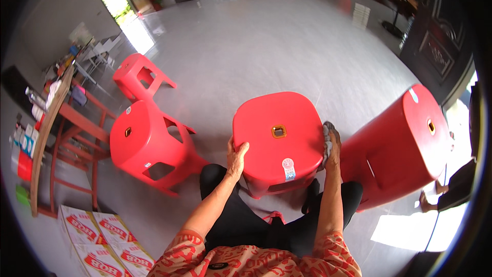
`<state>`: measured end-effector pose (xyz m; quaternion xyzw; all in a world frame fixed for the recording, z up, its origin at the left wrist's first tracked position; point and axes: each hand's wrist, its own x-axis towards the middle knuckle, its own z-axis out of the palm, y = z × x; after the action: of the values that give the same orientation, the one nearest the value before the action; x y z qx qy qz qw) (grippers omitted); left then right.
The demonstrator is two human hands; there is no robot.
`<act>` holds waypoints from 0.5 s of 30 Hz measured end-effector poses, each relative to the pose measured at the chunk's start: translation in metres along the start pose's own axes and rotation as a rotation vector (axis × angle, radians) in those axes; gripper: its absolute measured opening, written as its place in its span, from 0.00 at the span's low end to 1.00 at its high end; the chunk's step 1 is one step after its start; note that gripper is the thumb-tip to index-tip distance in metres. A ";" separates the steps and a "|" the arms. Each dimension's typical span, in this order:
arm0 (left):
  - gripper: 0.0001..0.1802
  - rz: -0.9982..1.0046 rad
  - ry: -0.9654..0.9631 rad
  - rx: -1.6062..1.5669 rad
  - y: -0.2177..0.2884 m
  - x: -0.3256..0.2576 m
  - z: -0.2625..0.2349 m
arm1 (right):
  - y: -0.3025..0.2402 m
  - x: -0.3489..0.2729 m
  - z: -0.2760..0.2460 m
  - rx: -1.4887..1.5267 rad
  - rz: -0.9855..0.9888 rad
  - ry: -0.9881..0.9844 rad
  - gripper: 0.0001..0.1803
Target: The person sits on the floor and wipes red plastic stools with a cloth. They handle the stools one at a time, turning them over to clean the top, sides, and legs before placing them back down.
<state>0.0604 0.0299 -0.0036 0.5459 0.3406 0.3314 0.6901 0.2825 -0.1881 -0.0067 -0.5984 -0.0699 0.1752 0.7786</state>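
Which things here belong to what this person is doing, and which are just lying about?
In use, it seems:
Red square plastic stool, left hand on its edge
Crumpled grey cloth, in the right hand
Perhaps the similar red plastic stools alongside

Apparently lying about:
Brown wooden table
Reddish wooden chair
Flat white-and-red panels

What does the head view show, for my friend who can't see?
A person's left hand holds one side of a red stool; their right hand holds a grey cloth against the other. More red stools stand left and right.
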 end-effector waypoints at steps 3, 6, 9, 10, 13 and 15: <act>0.37 -0.025 -0.024 -0.141 0.000 -0.002 0.010 | 0.035 0.031 -0.026 0.315 0.198 -0.107 0.23; 0.39 0.029 0.027 -0.199 -0.017 0.004 -0.003 | 0.024 0.018 -0.004 0.130 0.229 -0.181 0.23; 0.50 -0.042 0.217 -0.109 -0.036 0.007 0.002 | 0.021 0.016 -0.009 0.102 0.260 -0.190 0.22; 0.51 -0.050 0.254 -0.118 -0.044 0.006 0.003 | 0.021 0.015 -0.011 0.083 0.197 -0.274 0.22; 0.50 0.024 0.170 -0.044 -0.080 0.000 -0.017 | 0.030 0.025 -0.016 0.220 0.234 -0.373 0.22; 0.50 -0.009 0.226 0.031 -0.104 -0.010 -0.030 | 0.036 0.030 -0.010 0.382 0.412 -0.340 0.21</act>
<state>0.0390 0.0178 -0.1097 0.5142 0.4236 0.3824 0.6403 0.3065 -0.1790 -0.0470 -0.4053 -0.0425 0.4363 0.8022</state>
